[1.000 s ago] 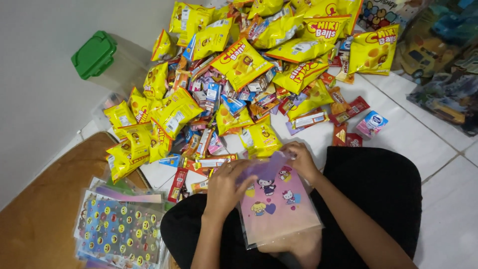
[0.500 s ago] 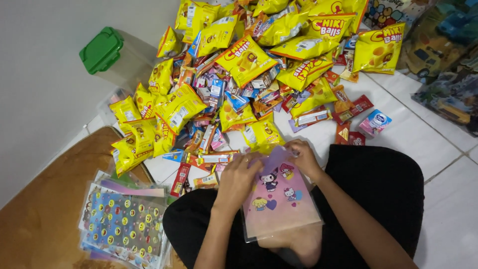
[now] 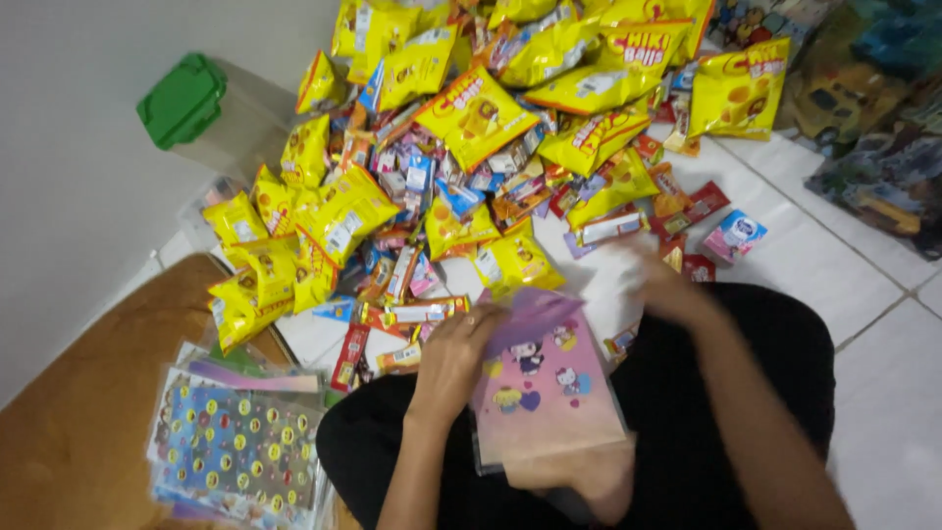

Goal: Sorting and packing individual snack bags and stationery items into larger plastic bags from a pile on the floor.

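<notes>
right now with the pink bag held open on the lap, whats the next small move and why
Probably reach the right hand forward and pick up one small snack from the pile. The left hand grips the pink bag at its mouth, which looks parted, while the right hand is off the bag, blurred and apparently empty, close to the loose packets on the white floor tiles.

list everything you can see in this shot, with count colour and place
pink gift bag: one, pink with cartoon stickers, on the lap
yellow snack bags: many, yellow, heaped on the floor ahead
small snack packs: many, red, orange and blue, mixed among the yellow ones
small carton: one, pink and blue, on white tile at right
clear box: one, green lid, by the wall
stack of bags: several, patterned blue, lower left
left hand: holds the pink bag's top edge
right hand: blurred, beside the bag's top
</notes>
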